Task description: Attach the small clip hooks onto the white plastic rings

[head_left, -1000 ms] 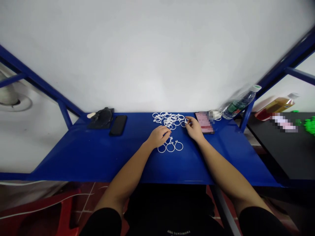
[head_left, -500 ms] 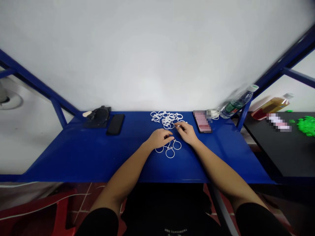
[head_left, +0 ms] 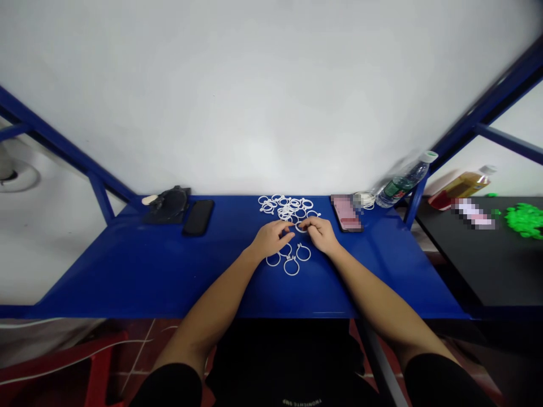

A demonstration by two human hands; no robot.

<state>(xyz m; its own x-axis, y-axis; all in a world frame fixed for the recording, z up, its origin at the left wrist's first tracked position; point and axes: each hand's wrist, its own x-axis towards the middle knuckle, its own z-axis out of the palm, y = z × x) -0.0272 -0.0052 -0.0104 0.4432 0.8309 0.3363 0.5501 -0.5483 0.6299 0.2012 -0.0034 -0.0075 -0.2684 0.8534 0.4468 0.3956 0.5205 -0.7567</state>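
Note:
My right hand point(head_left: 320, 234) pinches a white ring point(head_left: 299, 229), which looks like a plastic curtain ring, between thumb and forefinger. Facing it, my left hand point(head_left: 270, 238) has its thumb and forefinger apart, the forefinger's tip close to that ring; whether it touches cannot be made out. Just behind both hands lies a loose pile of white rings point(head_left: 285, 213) with small knobs. Nearer to me, several more rings lie singly on the blue table point(head_left: 237, 265), among them a front ring point(head_left: 291, 275) and a right one point(head_left: 309, 257).
To the left are a black phone point(head_left: 198, 217) and a black plastic bag point(head_left: 169, 204). Right of the pile lie a phone with a pink screen point(head_left: 347, 212), a coiled white cable point(head_left: 367, 200) and a water bottle point(head_left: 401, 185). Green pieces point(head_left: 525, 220) sit on the dark side table point(head_left: 479, 254).
My right hand has drawn slightly back from the pile with a ring now pinched in it. The left forefinger has stretched toward this ring. The view has shifted slightly.

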